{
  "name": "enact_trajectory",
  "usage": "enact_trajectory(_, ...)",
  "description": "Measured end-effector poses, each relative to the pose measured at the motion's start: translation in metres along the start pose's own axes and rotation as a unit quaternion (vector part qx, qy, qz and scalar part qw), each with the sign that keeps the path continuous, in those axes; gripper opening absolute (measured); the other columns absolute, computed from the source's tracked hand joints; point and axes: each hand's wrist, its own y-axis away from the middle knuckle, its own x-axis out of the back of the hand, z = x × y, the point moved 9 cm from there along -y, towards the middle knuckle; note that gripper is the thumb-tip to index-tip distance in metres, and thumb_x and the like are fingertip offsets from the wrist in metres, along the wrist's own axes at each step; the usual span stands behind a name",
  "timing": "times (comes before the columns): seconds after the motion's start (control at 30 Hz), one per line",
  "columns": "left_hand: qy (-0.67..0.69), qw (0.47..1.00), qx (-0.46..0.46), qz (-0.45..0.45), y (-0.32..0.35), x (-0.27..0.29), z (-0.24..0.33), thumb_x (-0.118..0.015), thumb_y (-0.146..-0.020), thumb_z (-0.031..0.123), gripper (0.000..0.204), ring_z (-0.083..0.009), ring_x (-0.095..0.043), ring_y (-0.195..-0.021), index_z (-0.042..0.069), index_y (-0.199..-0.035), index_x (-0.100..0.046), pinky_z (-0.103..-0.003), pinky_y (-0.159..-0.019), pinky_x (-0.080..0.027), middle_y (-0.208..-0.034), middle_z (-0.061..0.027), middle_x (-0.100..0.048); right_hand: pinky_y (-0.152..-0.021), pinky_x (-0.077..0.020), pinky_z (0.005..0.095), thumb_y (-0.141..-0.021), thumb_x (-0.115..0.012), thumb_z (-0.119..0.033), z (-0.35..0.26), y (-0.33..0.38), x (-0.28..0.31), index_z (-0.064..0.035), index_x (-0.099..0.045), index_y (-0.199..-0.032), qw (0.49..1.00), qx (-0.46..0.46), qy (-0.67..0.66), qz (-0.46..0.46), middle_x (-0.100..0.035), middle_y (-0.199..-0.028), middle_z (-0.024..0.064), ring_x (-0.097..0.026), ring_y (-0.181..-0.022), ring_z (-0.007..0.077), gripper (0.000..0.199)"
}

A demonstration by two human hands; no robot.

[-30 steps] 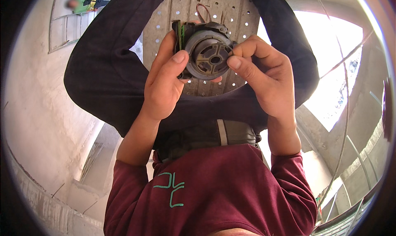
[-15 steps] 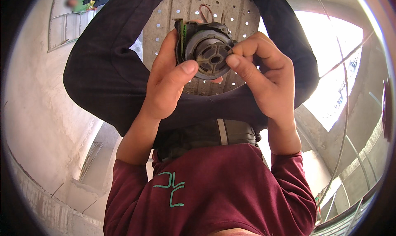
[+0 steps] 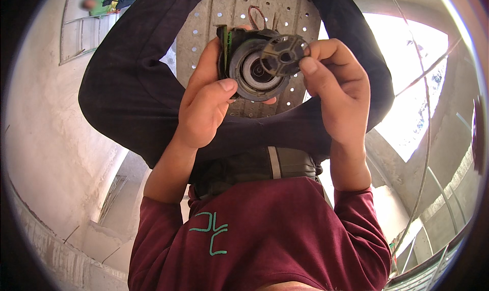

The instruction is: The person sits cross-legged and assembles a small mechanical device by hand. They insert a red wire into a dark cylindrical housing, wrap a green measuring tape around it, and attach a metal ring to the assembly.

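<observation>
My left hand [image 3: 204, 110] grips a round dark grey housing [image 3: 253, 72] with a green board along its left edge and thin red wires [image 3: 256, 16] at its top. The pale ring inside the housing shows. My right hand [image 3: 336, 85] pinches a small dark spoked disc [image 3: 283, 53] by its right rim. It holds the disc tilted, just off the housing's front and overlapping its upper right. Both hands are raised over my crossed legs in dark trousers [image 3: 127, 87].
A grey perforated panel [image 3: 224, 11] lies under the hands, between my legs. My maroon shirt [image 3: 265, 230] fills the lower middle. Pale concrete walls [image 3: 46, 138] curve at left. Another person in a green top [image 3: 104, 3] is far off at upper left, beside a metal frame [image 3: 76, 36].
The spoked disc sat flat on the housing's front before; now my right hand has lifted it off and tilted it to the right, baring the pale ring inside. The left hand keeps its grip.
</observation>
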Motion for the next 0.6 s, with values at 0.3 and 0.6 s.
enact_trajectory(0.3,-0.006,1.0,0.009,0.003,-0.0001,-0.003,0.0006,-0.037,-0.095,0.011,0.065,-0.0305,-0.064,-0.128,-0.011,-0.155,-0.027,-0.048,-0.098,-0.061,-0.144,-0.0248,-0.056,-0.062,-0.041,0.019,-0.096,-0.06,0.006,-0.0009,0.0026,0.0061,0.0013,-0.055,-0.133,0.998,0.04,-0.054,-0.015,-0.064,-0.096,0.0034,-0.055,-0.075,0.0042,0.038)
enact_trajectory(0.6,-0.055,0.998,0.014,-0.012,0.0001,0.0012,-0.0025,-0.043,-0.098,0.022,0.075,-0.0416,-0.059,-0.136,-0.008,-0.162,-0.018,-0.06,-0.097,-0.062,-0.153,-0.031,-0.046,-0.067,-0.046,0.0205,-0.094,-0.068,0.007,-0.0028,0.0085,0.0022,0.0016,-0.047,-0.146,0.998,0.048,-0.011,-0.026,-0.067,-0.103,0.0064,-0.059,-0.078,0.0056,0.057)
